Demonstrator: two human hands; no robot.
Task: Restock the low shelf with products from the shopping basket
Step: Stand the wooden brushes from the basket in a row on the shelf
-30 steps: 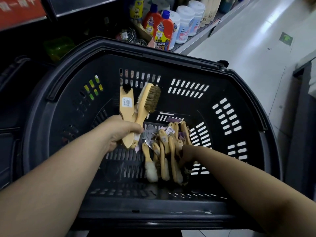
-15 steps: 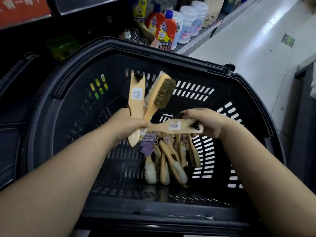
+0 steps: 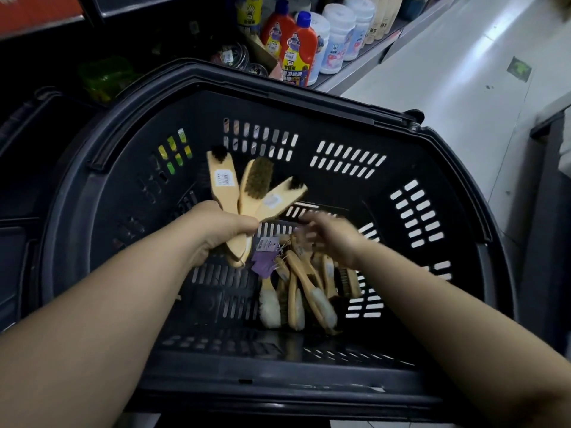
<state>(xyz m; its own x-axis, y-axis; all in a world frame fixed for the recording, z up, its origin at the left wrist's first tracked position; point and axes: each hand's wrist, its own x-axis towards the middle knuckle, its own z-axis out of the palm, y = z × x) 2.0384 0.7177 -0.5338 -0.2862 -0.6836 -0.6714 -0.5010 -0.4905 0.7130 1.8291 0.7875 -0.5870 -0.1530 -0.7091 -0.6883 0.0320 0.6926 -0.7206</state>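
Because every place below is read off it, shopping basket [image 3: 340, 125]: large black slotted plastic tub filling the view; the step, I judge, is gathering brushes out of it.
Low shelf [image 3: 364, 69]: grey metal ledge beyond the basket's far rim, crowded with red-and-yellow bottles [image 3: 298, 54] and white tubs [image 3: 336, 35]; no free room for brushes shows.
Brush pile [image 3: 306, 288]: pale wooden-handled brushes, crossed loosely on the basket floor, right of centre; lift one by its handle so its neighbours don't drag.
Left hand [image 3: 222, 230]: over the basket's middle, clasping three fanned brushes [image 3: 247, 193] by their handles; square them before adding more.
Right hand [image 3: 327, 239]: blurred, just above the pile, fingers seemingly loose and empty.
Purple tags [image 3: 262, 264]: strung paper labels at the pile's left edge; likely to snag.
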